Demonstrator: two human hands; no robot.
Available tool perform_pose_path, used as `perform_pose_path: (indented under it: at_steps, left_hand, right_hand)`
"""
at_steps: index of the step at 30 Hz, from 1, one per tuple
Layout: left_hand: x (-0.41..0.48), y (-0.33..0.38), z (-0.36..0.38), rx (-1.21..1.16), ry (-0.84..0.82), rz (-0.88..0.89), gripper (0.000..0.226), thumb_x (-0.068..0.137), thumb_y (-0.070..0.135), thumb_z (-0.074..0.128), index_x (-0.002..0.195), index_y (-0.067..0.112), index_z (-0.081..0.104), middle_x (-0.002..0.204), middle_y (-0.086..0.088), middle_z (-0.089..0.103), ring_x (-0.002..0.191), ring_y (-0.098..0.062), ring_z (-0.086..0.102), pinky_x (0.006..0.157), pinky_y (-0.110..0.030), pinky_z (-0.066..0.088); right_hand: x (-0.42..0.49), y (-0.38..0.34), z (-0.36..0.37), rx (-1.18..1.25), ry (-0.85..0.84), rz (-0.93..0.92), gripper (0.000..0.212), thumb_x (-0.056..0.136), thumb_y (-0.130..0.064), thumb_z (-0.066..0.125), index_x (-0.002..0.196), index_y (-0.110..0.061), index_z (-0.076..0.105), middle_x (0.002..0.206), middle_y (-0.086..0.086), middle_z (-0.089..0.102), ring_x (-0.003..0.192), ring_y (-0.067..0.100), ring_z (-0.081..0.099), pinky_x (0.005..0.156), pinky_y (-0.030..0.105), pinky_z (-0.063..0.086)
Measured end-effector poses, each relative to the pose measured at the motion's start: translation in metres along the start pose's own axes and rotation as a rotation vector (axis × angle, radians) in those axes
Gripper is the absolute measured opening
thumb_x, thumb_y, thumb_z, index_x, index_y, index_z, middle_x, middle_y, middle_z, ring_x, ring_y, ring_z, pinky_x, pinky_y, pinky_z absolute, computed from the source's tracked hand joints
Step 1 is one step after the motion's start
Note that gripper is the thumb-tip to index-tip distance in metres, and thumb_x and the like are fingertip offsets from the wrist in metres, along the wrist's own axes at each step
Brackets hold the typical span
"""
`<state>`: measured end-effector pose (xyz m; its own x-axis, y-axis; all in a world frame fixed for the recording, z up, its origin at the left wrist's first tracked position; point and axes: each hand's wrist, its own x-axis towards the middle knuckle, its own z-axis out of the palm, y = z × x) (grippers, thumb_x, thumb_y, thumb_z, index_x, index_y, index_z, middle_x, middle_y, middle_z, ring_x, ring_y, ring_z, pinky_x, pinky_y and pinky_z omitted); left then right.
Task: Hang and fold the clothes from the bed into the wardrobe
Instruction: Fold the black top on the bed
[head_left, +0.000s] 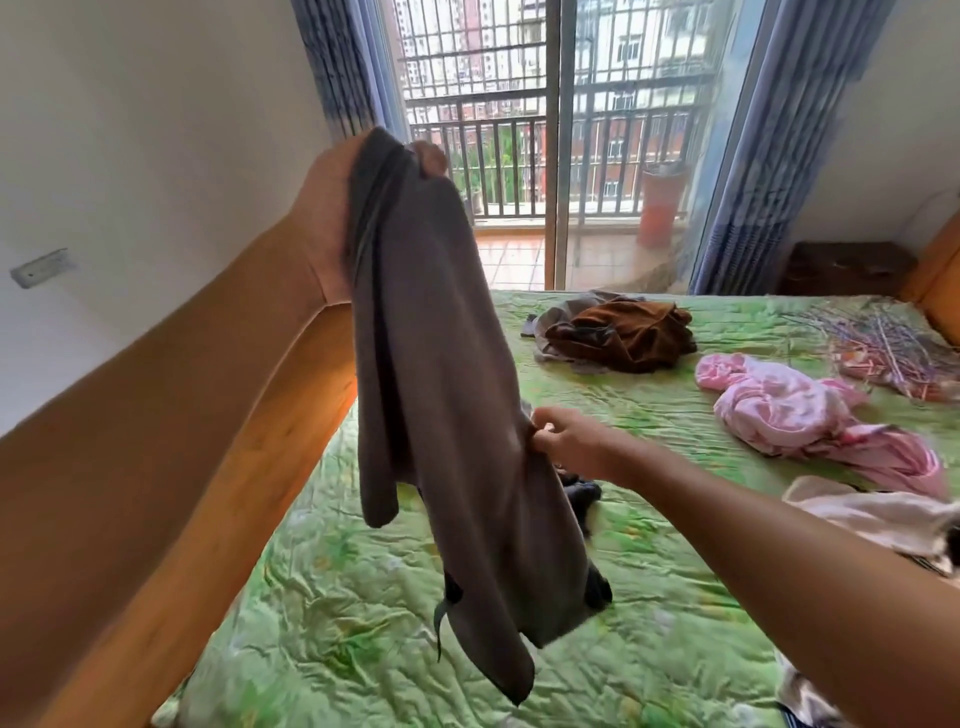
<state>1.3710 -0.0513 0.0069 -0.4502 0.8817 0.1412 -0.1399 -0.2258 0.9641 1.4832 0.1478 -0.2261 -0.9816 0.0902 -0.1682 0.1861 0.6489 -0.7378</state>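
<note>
My left hand grips the top of a grey garment, hanging it above the green bedspread's left near part; my right hand pinches its right edge

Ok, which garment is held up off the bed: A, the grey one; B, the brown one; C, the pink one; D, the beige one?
A: the left hand grips the top of the grey garment in the air and the right hand pinches its edge; the pink garment and brown garment lie on the bed.
</note>
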Motion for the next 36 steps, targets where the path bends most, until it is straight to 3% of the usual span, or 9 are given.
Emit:
perform_pose_path:
  at_steps: [5,7,10,15,20,24,28,31,36]
  left_hand:
    - [-0.017,-0.023,-0.042,0.241,0.36,-0.024,0.007,0.082,0.019,0.055,0.076,0.017,0.058,0.071,0.0,0.054,0.066,-0.014,0.053,0.061,-0.024,0.047]
    - [-0.023,-0.042,-0.062,0.637,0.513,-0.051,0.017,0.083,0.009,0.049,0.076,0.019,0.062,0.067,0.002,0.057,0.06,-0.014,0.053,0.055,-0.024,0.043]
    - [-0.027,-0.076,-0.083,1.12,0.686,-0.106,0.023,0.081,0.006,0.059,0.096,0.019,0.07,0.09,-0.006,0.068,0.079,-0.022,0.062,0.067,-0.023,0.05]
    - [-0.032,-0.143,-0.071,1.393,0.533,-0.36,0.058,0.071,0.023,0.073,0.126,0.029,0.056,0.118,-0.014,0.052,0.11,-0.031,0.055,0.099,-0.04,0.05]
    - [-0.046,-0.188,0.01,0.967,0.15,-0.224,0.019,0.086,0.008,0.075,0.096,0.021,0.067,0.091,0.001,0.068,0.077,-0.006,0.064,0.074,-0.029,0.051]
    - [-0.049,-0.21,0.07,0.573,-0.187,-0.459,0.044,0.085,0.018,0.08,0.125,0.018,0.06,0.116,0.006,0.071,0.108,-0.004,0.065,0.093,-0.02,0.051]
    - [-0.032,-0.221,0.082,0.833,0.07,-0.214,0.021,0.088,0.015,0.074,0.109,0.016,0.069,0.096,0.011,0.07,0.084,0.009,0.059,0.08,-0.016,0.044]
    - [-0.024,-0.211,0.068,0.743,0.195,-0.17,0.008,0.09,0.015,0.072,0.097,0.018,0.073,0.09,0.005,0.075,0.082,0.001,0.066,0.081,-0.02,0.052]
    - [0.001,-0.177,0.043,0.55,0.331,-0.221,0.007,0.093,0.02,0.07,0.097,0.022,0.075,0.096,-0.006,0.077,0.087,-0.02,0.073,0.085,-0.039,0.058]
  right_hand:
    - [-0.015,0.017,-0.023,0.11,0.278,0.098,0.011,0.101,-0.027,0.053,0.092,-0.022,0.051,0.083,-0.001,0.056,0.081,0.019,0.052,0.071,0.035,0.04]
    - [-0.019,0.011,-0.039,0.238,0.33,0.12,0.011,0.101,-0.027,0.054,0.092,-0.02,0.055,0.082,0.002,0.058,0.079,0.018,0.054,0.068,0.033,0.043]
    - [-0.021,-0.007,-0.064,0.568,0.379,0.191,0.011,0.101,-0.023,0.056,0.097,-0.014,0.062,0.083,0.01,0.061,0.076,0.021,0.058,0.065,0.033,0.049]
    - [-0.021,-0.043,-0.099,0.964,0.434,0.22,0.017,0.1,-0.018,0.057,0.099,-0.004,0.066,0.076,0.012,0.066,0.067,0.022,0.064,0.072,0.04,0.056]
    - [-0.015,-0.077,-0.131,1.141,0.521,0.205,0.018,0.1,-0.011,0.056,0.084,-0.006,0.062,0.059,0.007,0.063,0.061,0.02,0.063,0.084,0.04,0.059]
    - [-0.003,-0.085,-0.146,1.069,0.543,0.172,0.012,0.099,-0.009,0.048,0.092,-0.008,0.059,0.079,0.006,0.06,0.069,0.019,0.059,0.069,0.035,0.055]
    - [-0.004,-0.076,-0.151,1.006,0.56,0.179,0.04,0.095,-0.014,0.049,0.132,-0.001,0.056,0.108,0.01,0.059,0.089,0.023,0.059,0.068,0.036,0.055]
    - [-0.021,-0.066,-0.143,1.025,0.557,0.132,0.014,0.1,-0.01,0.049,0.108,-0.004,0.06,0.085,0.012,0.068,0.078,0.027,0.067,0.072,0.042,0.061]
    - [-0.055,-0.041,-0.097,0.511,0.173,0.167,0.017,0.093,-0.004,0.06,0.108,-0.011,0.063,0.1,0.013,0.061,0.087,0.024,0.061,0.071,0.036,0.057]
